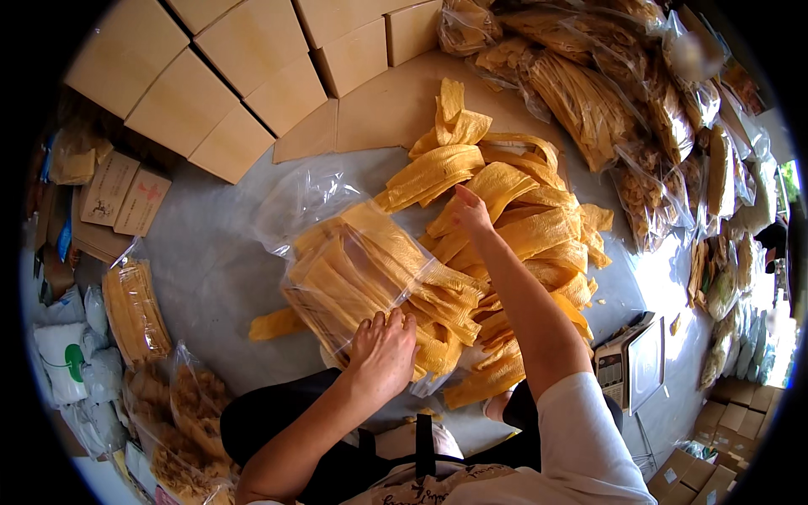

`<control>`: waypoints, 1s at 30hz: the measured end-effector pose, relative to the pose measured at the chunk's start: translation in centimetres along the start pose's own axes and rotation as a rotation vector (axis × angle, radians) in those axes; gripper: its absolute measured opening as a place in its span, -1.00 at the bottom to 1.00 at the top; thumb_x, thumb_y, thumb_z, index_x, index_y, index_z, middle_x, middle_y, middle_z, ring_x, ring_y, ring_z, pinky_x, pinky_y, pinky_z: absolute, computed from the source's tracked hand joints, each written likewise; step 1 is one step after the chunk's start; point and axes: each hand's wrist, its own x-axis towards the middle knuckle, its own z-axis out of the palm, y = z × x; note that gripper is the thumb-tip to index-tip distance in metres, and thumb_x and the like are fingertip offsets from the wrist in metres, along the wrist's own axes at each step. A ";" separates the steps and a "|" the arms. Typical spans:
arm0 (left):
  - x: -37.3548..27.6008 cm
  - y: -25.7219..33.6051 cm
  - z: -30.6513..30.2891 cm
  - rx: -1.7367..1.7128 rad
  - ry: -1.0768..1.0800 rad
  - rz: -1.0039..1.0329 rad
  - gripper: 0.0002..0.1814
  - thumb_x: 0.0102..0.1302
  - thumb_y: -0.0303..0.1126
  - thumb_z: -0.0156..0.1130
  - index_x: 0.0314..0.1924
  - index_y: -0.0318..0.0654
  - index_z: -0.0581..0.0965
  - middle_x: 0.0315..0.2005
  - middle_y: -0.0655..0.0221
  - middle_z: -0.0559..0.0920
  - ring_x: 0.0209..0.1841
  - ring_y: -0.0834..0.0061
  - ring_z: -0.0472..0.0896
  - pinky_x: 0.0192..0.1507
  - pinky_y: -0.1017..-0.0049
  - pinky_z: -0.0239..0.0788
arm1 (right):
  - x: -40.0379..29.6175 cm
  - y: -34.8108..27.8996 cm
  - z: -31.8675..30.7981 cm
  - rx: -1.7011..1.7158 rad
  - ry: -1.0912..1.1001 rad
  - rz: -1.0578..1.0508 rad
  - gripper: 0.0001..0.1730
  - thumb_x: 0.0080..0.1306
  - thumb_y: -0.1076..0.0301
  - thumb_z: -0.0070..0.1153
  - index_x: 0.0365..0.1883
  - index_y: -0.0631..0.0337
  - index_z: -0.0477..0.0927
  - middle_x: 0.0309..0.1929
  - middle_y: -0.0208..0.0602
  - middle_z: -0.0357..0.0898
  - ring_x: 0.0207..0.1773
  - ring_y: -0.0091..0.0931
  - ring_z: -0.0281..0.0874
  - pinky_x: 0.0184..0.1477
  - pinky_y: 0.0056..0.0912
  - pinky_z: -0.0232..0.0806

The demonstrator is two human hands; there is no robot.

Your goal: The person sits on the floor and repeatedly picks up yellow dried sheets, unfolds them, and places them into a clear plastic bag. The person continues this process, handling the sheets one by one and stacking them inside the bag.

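Note:
A clear plastic bag (328,183) lies before me, filled with flat, wrinkled, dried yellow strips (353,252) that look like fish maw. Several strip ends stick out of its right side. Over the near edge of this bundle lies my left hand (385,353), its fingers bent against the bag and strips. To the right is a loose heap of similar strips (536,233). My right hand (472,213) is over the far left part of this heap, at a broad strip. Its fingers are partly hidden, so whether it grips that strip is unclear.
Stacked cardboard boxes (271,57) line the back left, with a flat cardboard sheet (379,117) in front. Bagged dried goods (581,101) crowd the back right. A weighing scale (644,366) stands right of my knee. More bags (189,410) lie at left.

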 end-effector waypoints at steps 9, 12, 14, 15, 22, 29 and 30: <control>0.8 -3.0 -1.4 -0.014 0.002 -0.088 -0.53 0.19 -0.37 0.24 0.06 -0.50 0.46 -0.06 -0.01 0.54 -0.03 0.14 0.57 0.04 0.27 0.41 | 5.5 -1.0 1.9 0.533 0.077 0.163 -0.40 0.32 0.61 -0.07 0.32 -0.02 0.31 -0.15 -0.32 0.42 -0.08 -0.43 0.51 -0.12 -0.35 0.46; 1.0 -3.6 -1.7 -0.042 -0.045 -0.102 -0.54 0.19 -0.38 0.24 0.06 -0.50 0.46 -0.05 -0.01 0.54 -0.03 0.15 0.58 0.03 0.29 0.42 | 7.6 0.4 1.7 0.690 0.101 0.210 -0.47 0.35 0.62 -0.10 0.28 0.09 0.32 -0.16 -0.20 0.44 -0.08 -0.34 0.55 -0.10 -0.35 0.46; 0.8 -3.9 -1.6 -0.018 -0.036 -0.104 -0.54 0.19 -0.37 0.24 0.05 -0.50 0.47 -0.04 -0.01 0.54 -0.03 0.15 0.58 0.03 0.28 0.42 | 7.7 0.6 2.4 0.686 0.044 0.125 -0.58 0.33 0.58 -0.01 0.16 0.16 0.38 -0.17 -0.21 0.47 -0.12 -0.36 0.56 -0.13 -0.39 0.46; 0.7 -4.0 -1.6 -0.008 -0.028 -0.098 -0.54 0.19 -0.37 0.24 0.05 -0.51 0.47 -0.03 -0.02 0.54 -0.03 0.15 0.58 0.03 0.28 0.42 | 7.8 0.9 2.1 0.682 0.022 0.076 -0.64 0.32 0.56 0.03 0.10 0.20 0.41 -0.18 -0.21 0.48 -0.14 -0.37 0.56 -0.14 -0.41 0.46; -0.4 -4.0 -1.5 0.012 0.008 -0.088 -0.53 0.20 -0.35 0.24 0.06 -0.50 0.46 -0.05 -0.03 0.55 -0.03 0.14 0.58 0.03 0.27 0.42 | 3.9 -2.2 2.9 0.785 0.422 0.204 -0.75 0.12 0.40 0.40 -0.33 0.22 0.56 -0.46 -0.40 0.51 -0.45 -0.56 0.43 -0.39 -0.56 0.36; -1.4 -2.3 -1.6 0.026 0.079 -0.022 -0.56 0.20 -0.37 0.23 0.04 -0.49 0.47 -0.11 0.01 0.57 -0.08 0.15 0.59 -0.01 0.27 0.43 | -2.2 -7.4 -1.0 0.699 0.226 0.226 -0.77 0.14 0.45 0.36 -0.34 0.23 0.52 -0.64 -0.46 0.37 -0.63 -0.60 0.30 -0.57 -0.58 0.24; -1.5 -1.9 -1.8 0.045 0.066 -0.016 -0.57 0.21 -0.38 0.23 0.03 -0.49 0.47 -0.12 0.02 0.58 -0.09 0.15 0.59 -0.02 0.27 0.43 | -3.4 -8.4 -1.8 0.690 0.147 0.223 -0.82 0.18 0.45 0.30 -0.37 0.20 0.50 -0.64 -0.47 0.37 -0.63 -0.60 0.31 -0.56 -0.58 0.27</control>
